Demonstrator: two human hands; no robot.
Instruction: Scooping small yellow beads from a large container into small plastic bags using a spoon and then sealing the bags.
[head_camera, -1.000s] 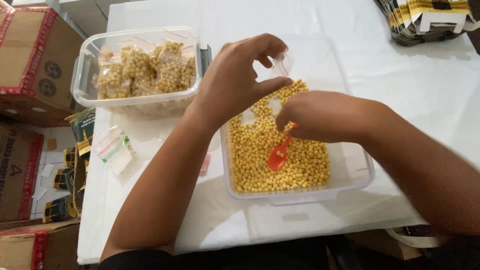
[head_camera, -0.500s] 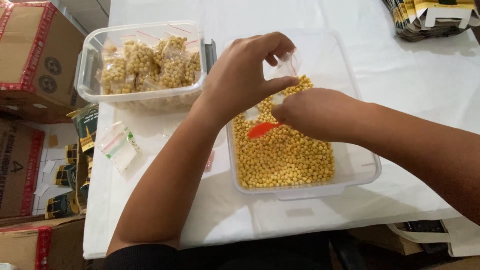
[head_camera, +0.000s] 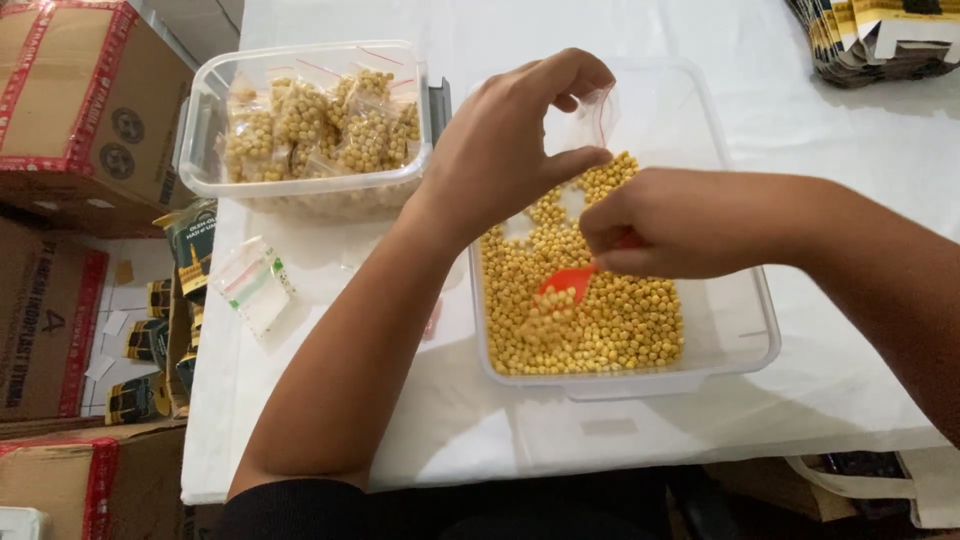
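My left hand (head_camera: 510, 140) pinches a small clear plastic bag (head_camera: 598, 112) open above a clear plastic tub (head_camera: 740, 330) of yellow beads (head_camera: 610, 320). My right hand (head_camera: 690, 222) grips a small orange scoop (head_camera: 568, 280), whose bowl dips into the beads just below the bag. The scoop's handle is hidden inside my fist.
A second clear tub (head_camera: 200, 150) at the back left holds several filled bead bags (head_camera: 320, 125). Empty small bags (head_camera: 255, 285) lie at the table's left edge. Cardboard boxes (head_camera: 70, 110) stand on the floor at left. Stacked dark packets (head_camera: 870, 35) sit at the back right.
The orange scoop was lifted up toward the bag half a second ago and has come back down into the beads. My left hand keeps holding the bag in place.
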